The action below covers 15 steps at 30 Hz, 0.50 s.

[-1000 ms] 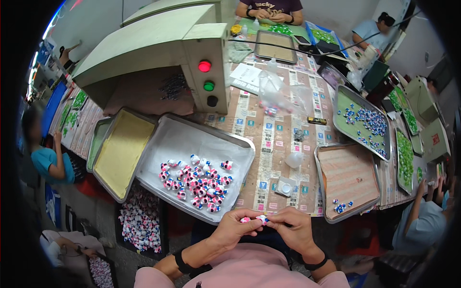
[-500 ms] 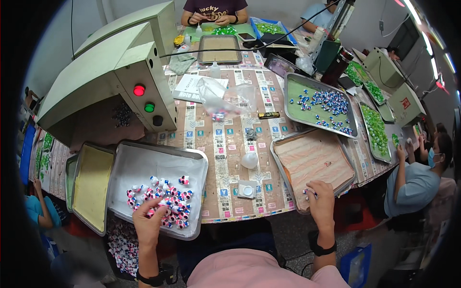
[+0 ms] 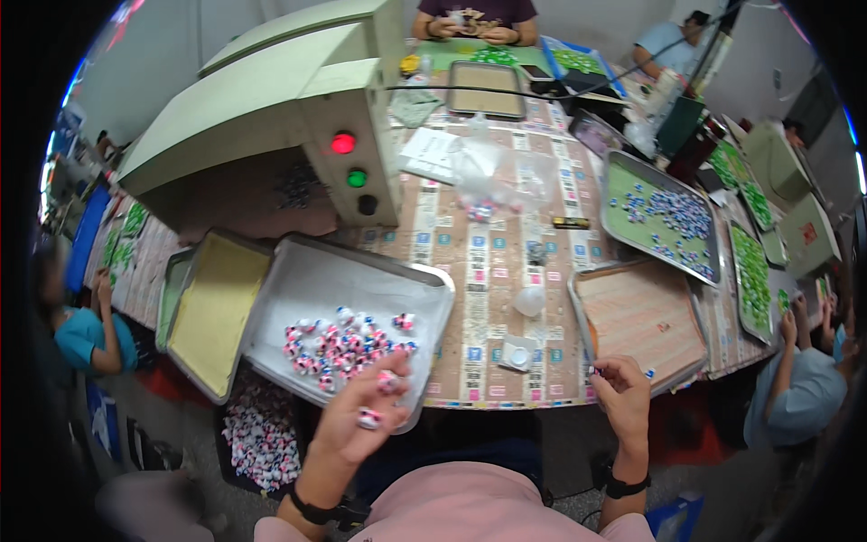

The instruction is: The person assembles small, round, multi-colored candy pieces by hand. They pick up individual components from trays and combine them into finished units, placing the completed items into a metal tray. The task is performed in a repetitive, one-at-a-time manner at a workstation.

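My left hand is raised at the near edge of a metal tray and pinches small pink-and-white pieces between its fingers. A heap of the same small pink, white and dark pieces lies in that tray just beyond the hand. My right hand hovers at the near corner of a second tray lined with striped paper and grips a tiny piece at its fingertips. A few blue bits lie by that corner.
A pale green machine with red and green lamps stands behind the left tray. A yellow-lined tray sits further left. Trays of blue pieces and green pieces lie right. Other people work around the table. A small white cup stands mid-table.
The hands, joined at my chest a second ago, have separated. The left went to the tray of pink pieces and lifted some; the right moved to the striped tray's corner.
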Available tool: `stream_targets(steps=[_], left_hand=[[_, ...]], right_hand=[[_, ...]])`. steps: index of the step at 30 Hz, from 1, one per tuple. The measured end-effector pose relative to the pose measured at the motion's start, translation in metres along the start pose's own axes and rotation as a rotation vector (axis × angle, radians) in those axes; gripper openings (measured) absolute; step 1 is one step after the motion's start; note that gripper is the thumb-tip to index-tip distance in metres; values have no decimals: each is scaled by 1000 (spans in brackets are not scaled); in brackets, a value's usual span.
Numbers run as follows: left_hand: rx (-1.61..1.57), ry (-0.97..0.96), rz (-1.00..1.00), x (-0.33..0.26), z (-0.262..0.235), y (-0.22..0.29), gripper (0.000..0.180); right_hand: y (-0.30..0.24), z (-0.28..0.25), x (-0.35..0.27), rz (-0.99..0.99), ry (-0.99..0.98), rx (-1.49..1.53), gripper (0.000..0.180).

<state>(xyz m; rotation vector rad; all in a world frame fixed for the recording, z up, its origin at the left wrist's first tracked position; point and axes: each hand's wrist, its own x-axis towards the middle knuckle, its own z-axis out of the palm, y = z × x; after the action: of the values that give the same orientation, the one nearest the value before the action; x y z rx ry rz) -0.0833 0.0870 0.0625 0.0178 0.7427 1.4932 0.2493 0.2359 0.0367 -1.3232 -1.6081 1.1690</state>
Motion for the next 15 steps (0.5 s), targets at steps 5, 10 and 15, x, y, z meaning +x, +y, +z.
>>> stream_targets(steps=[5,10,15], left_hand=[[-102,-98,-218,11,13,-25,43],[-128,-185,-292,15,8,-42,29],[-60,-114,-255,13,4,-55,34]], right_hand=[[-4,23,-4,31,-189,251,19],[-12,39,-4,236,-258,386,19],[-17,53,2,49,-259,176,18]])
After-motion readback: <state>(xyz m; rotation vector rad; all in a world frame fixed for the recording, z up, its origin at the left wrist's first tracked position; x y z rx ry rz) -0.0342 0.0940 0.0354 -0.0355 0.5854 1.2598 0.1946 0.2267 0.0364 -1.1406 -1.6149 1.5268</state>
